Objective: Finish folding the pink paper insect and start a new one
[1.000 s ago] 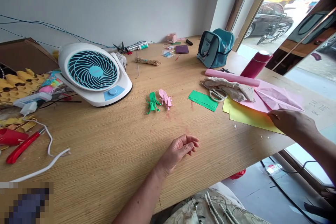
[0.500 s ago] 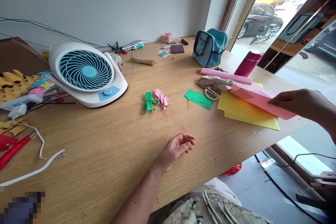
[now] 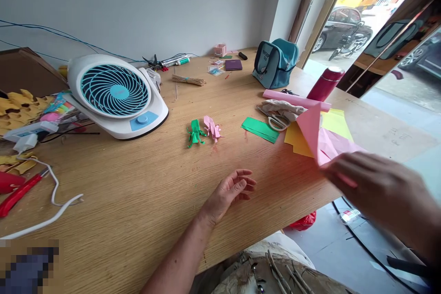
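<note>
My right hand, blurred by motion, pinches a sheet of pink paper that is lifted and bent above the table's right side. Beneath it lie yellow paper sheets, partly covered. My left hand rests near the table's front with fingers apart and nothing in them. Beyond it sit a green folded-paper figure and a pink folded-paper figure, side by side. Green paper strips lie to their right, beside scissors whose blades are partly hidden by a whitish cloth bundle.
A white fan stands at left, near a red-handled tool and a white cable. Toward the right are a pink roll, a red flask and a teal bag. A bundle of thin sticks lies at the back.
My right hand has drawn the pink paper up off the pile, toward me and to the left, uncovering more yellow paper. My left hand's fingers have spread a little.
</note>
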Demonstrator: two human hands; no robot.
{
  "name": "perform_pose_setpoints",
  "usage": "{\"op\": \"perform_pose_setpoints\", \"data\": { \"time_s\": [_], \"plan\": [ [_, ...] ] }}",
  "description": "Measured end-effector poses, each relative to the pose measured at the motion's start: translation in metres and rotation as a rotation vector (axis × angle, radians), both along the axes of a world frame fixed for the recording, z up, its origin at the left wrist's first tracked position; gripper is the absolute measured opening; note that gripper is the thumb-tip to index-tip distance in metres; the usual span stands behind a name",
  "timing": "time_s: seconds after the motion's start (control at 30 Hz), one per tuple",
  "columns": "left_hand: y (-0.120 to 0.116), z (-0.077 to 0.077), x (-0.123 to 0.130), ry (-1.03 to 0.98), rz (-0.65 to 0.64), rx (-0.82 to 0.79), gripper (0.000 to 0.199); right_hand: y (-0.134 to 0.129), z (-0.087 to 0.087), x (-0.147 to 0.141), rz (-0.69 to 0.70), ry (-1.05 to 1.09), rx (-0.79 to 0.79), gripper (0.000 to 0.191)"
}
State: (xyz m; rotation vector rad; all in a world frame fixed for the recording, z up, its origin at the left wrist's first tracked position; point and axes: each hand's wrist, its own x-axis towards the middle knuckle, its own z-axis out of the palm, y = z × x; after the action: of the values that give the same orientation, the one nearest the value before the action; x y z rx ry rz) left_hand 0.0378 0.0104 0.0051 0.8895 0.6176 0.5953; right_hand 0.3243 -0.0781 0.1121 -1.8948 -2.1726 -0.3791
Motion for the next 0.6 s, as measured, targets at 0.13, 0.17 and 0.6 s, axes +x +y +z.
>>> {"op": "perform_pose_setpoints", "data": {
  "time_s": [0.13,0.17,0.6],
  "plan": [
    [0.010,0.005,-0.011,-0.121,0.008,-0.153,0.088,-0.009,-0.020,-0.060,0.477,-0.193,-0.039,0.041],
    [0.013,0.006,-0.015,-0.112,0.015,-0.170,0.094,-0.009,-0.026,-0.070,0.574,-0.225,0.011,0.032],
    [0.022,0.026,-0.038,0.125,0.133,-0.039,0.072,-0.029,-0.053,-0.122,1.085,-0.104,-0.051,0.021]
  ]
}}
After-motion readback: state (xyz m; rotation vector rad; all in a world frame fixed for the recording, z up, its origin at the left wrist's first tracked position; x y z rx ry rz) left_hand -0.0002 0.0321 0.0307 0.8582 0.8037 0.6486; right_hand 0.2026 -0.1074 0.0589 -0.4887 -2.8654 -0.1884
